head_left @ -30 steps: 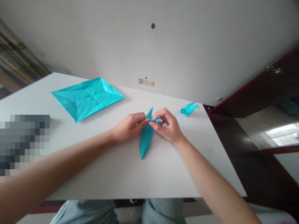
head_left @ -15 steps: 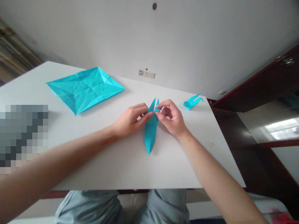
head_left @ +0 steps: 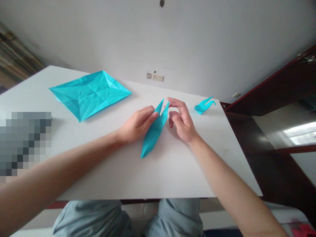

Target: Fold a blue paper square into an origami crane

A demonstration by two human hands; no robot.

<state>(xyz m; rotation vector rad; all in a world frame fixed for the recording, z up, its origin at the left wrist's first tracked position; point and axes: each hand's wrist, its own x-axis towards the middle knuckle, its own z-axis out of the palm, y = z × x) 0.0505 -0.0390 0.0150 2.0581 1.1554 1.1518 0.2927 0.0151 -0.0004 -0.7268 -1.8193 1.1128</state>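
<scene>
My left hand pinches a folded turquoise origami paper by its left side, thumb on top. Two narrow points of the paper stick up away from me, with a gap between them, and its broad end slants down to the left. Just right of it, my right hand is open, its index finger beside the tip of the right point. Whether that fingertip touches the paper I cannot tell. Farther right stands a finished turquoise origami crane with a bent head.
A creased, unfolded turquoise sheet lies at the back left of the white table. A pixelated grey object is at the left edge. Wall sockets sit behind the table, and a dark wooden cabinet stands to the right.
My right hand has let go of the folded paper and opened its fingers. The paper has tilted, its broad end swinging left, while my left hand keeps hold of it.
</scene>
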